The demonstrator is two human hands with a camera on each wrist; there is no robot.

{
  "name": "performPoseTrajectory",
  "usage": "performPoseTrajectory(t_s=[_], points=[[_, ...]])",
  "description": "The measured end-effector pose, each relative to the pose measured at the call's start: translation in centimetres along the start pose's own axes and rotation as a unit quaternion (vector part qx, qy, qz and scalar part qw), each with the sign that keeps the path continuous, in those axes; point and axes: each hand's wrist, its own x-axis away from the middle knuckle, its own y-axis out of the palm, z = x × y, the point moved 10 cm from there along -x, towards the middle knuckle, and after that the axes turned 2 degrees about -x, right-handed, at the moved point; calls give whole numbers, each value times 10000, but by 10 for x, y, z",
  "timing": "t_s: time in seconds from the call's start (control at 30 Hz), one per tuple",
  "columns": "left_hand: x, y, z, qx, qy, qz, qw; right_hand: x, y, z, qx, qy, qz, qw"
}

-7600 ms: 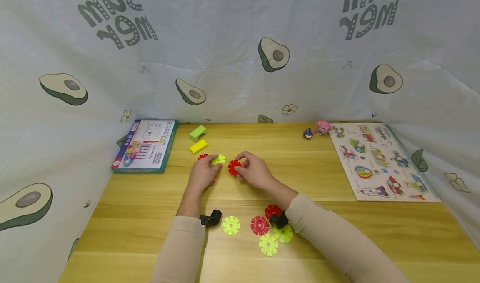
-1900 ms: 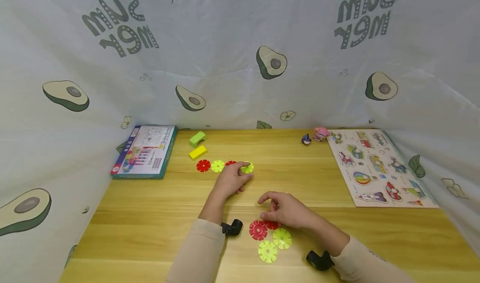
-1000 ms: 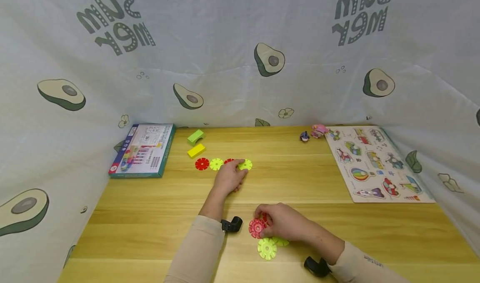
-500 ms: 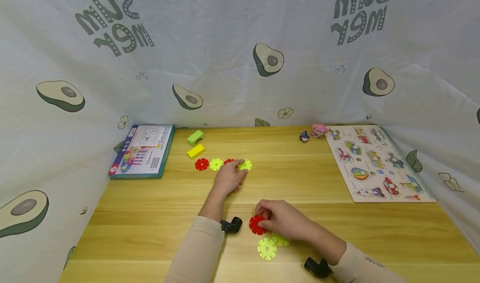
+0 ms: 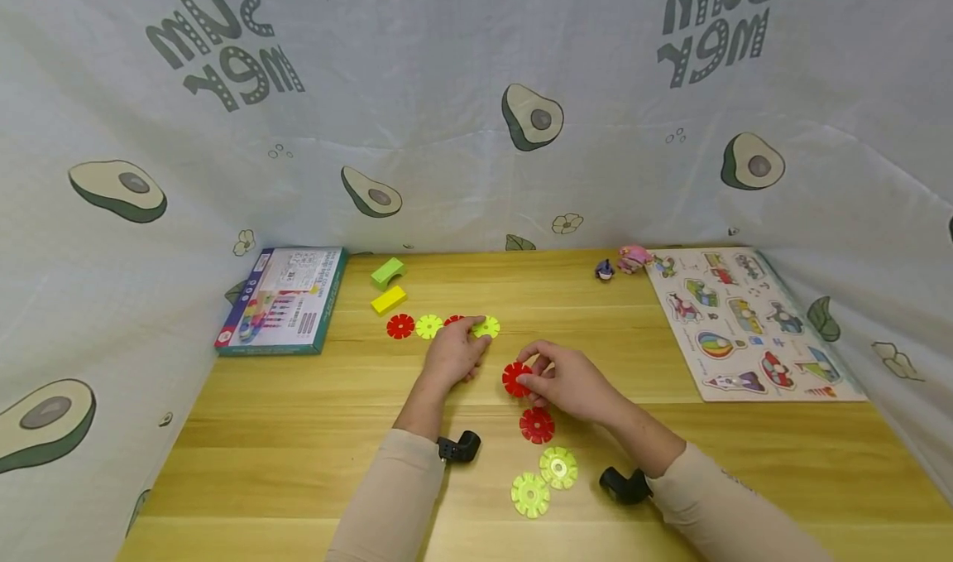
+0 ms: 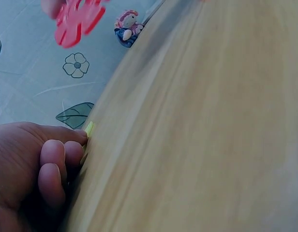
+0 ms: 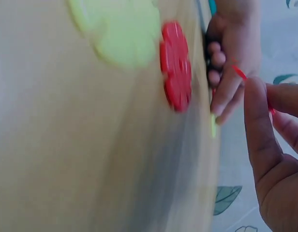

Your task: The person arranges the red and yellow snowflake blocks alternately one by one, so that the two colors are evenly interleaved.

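Note:
My right hand (image 5: 569, 384) pinches a red notched plastic disc (image 5: 516, 379) between thumb and fingers, raised over the table. In the right wrist view that disc (image 7: 239, 72) is edge-on and mostly covered by fingers. My left hand (image 5: 452, 353) reaches to a row of discs, its index finger touching the yellow-green disc (image 5: 487, 327) at the right end. The row also has a red disc (image 5: 400, 326), a yellow-green one (image 5: 428, 327), and another red one (image 5: 453, 319) partly hidden by the left hand. Below the right hand lies a loose red disc (image 5: 537, 425).
Two yellow-green discs (image 5: 530, 495) lie at the front. A green arch block (image 5: 388, 273) and yellow block (image 5: 390, 300) sit behind the row. A boxed set (image 5: 283, 301) stands left, a picture puzzle board (image 5: 752, 322) right. Small toy figures (image 5: 633, 259) are at the back.
The right hand has taken a red disc from the front pile and moved it up toward the row. Another red disc now shows beneath. The left hand stays at the row's right end.

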Motion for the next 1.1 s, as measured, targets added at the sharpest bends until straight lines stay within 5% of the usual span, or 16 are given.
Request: performPoseTrajectory(t_s=[0.57,1.1], points=[[0,0,0,-55,12,19,10000,-60,-32,29,14,692,786,9945],[-1,-1,1,-26,42,-11,10000,-90,-29,33,1225,922,482,9870]])
